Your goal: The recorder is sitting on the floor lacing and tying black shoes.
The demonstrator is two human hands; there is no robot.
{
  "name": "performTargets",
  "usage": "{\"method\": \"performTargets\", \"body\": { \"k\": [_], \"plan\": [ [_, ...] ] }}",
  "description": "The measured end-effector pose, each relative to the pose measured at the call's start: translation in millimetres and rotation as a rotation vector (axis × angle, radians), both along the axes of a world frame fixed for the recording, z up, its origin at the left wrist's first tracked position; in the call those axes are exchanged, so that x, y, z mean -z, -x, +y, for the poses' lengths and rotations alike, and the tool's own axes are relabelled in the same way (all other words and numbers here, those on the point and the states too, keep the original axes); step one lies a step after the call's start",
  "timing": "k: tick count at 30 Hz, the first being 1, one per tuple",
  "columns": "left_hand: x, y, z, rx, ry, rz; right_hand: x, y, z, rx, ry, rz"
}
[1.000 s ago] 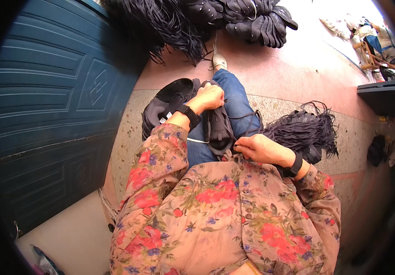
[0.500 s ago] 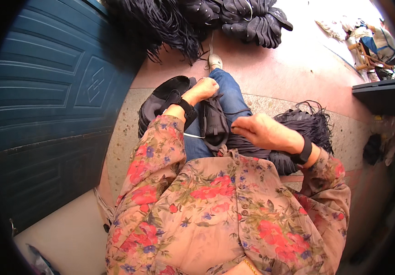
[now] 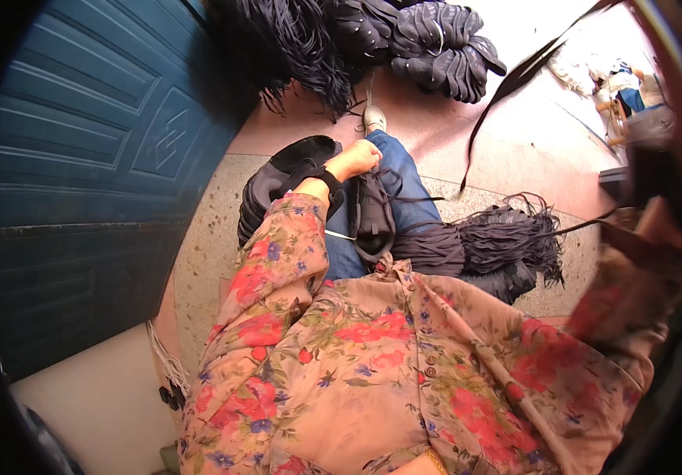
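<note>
My left hand (image 3: 357, 160) is curled closed at the far end of the dark shoe upper (image 3: 374, 212), which lies across my lap against my jeans (image 3: 406, 170). My right arm (image 3: 614, 297) is held out wide; its hand is lost in blur and shadow by the rim, so I cannot tell whether it is spread or pinching anything. A long dark lace (image 3: 515, 79) arcs through the air on that side. I judge the lacing partway along: lace hangs loose beside the upper, with no finished knot that I can make out, and I cannot count the holes filled. More uppers (image 3: 258, 194) are stacked at my left, and the lace bundle (image 3: 507, 237) beside my right leg looks plentiful
</note>
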State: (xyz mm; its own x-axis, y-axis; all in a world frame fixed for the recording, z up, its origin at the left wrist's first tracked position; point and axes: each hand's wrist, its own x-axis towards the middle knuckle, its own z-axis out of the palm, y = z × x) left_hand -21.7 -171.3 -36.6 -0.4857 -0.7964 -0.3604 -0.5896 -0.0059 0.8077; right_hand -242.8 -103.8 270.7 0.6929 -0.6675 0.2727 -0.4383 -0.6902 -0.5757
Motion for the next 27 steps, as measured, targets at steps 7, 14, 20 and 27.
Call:
{"method": "performTargets", "body": {
  "k": [7, 14, 20, 27],
  "plan": [
    [4, 3, 0, -0.008, -0.012, 0.026, -28, 92, -4, 0.112, -0.100, -0.138],
    [-12, -9, 3, 0.020, -0.053, 0.105, -39, 251, 5, 0.281, -0.215, -0.319],
    [-96, 8, 21, 0.339, 0.044, 0.134, -36, 400, 21, 0.439, -0.287, -0.495],
    [-231, -89, 11, -0.371, -0.150, 0.843, -21, 508, 46, 0.637, -0.398, -0.704]
  ]
}}
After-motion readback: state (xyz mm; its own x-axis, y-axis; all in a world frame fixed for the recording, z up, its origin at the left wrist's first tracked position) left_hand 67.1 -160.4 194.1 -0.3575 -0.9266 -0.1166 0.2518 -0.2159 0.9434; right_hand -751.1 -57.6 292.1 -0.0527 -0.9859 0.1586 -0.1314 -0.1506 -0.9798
